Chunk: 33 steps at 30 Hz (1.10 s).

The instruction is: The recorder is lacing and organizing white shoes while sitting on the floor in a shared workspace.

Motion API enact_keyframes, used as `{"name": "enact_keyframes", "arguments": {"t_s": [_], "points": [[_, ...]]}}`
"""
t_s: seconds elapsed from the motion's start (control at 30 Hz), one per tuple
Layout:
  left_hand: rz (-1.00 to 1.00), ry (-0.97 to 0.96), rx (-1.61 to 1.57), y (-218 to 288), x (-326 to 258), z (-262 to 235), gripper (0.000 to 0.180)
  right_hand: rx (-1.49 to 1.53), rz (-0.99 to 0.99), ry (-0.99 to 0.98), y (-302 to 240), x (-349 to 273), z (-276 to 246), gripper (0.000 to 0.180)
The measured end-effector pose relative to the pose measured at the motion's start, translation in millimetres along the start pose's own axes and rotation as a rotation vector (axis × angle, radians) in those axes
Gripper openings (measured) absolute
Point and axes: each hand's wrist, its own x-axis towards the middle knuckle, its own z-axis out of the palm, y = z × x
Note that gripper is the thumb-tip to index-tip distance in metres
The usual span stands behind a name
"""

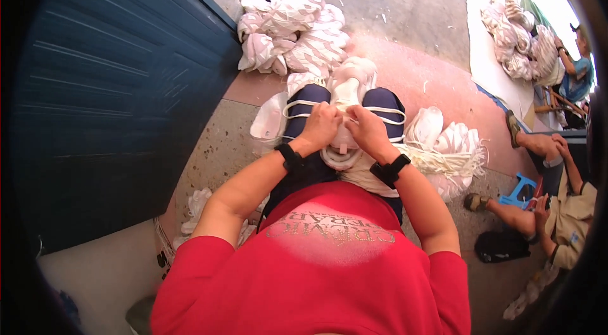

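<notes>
A white and pale pink shoe (353, 78) lies between my thighs, its toe pointing away and its heel opening toward me. My left hand (323, 126) and my right hand (368, 130) meet over its lacing, fingers pinched closed on a white shoelace. The exact hold is partly hidden by my fingers. Lengths of the shoelace (299, 103) loop out over both thighs. By my right thigh hangs a bundle of loose cream laces (440, 161), with several shoes (425, 125) beside and under it.
Tied piles of shoes stand at the far left (288, 31) and far right (519, 40). A single pale shoe (269, 123) is by my left knee. The dark blue door (120, 82) closes off my left. A seated person (557, 202) is at right, near a blue stool (520, 190).
</notes>
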Motion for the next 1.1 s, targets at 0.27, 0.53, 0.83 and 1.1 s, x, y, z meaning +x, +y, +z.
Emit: {"name": "enact_keyframes", "arguments": {"t_s": [0.27, 0.53, 0.83, 1.1], "points": [[0.147, -0.125, 0.091, 21.7, 11.2, -28.7, 0.023, 0.234, -0.005, 0.031, 17.0, 15.7, -30.5, 0.022], [0.067, -0.248, 0.326, 20.9, 17.7, -34.8, 0.012, 0.255, -0.051, 0.019, 21.5, 10.0, -22.1, 0.025], [-0.023, -0.16, 0.165, 9.8, 9.5, -17.3, 0.012, -0.034, -0.153, -0.121, 8.6, 14.2, -11.0, 0.026], [0.107, -0.088, 0.046, 22.5, 18.7, -35.8, 0.02, 0.145, -0.121, -0.062, 16.4, 15.7, -40.7, 0.025]]}}
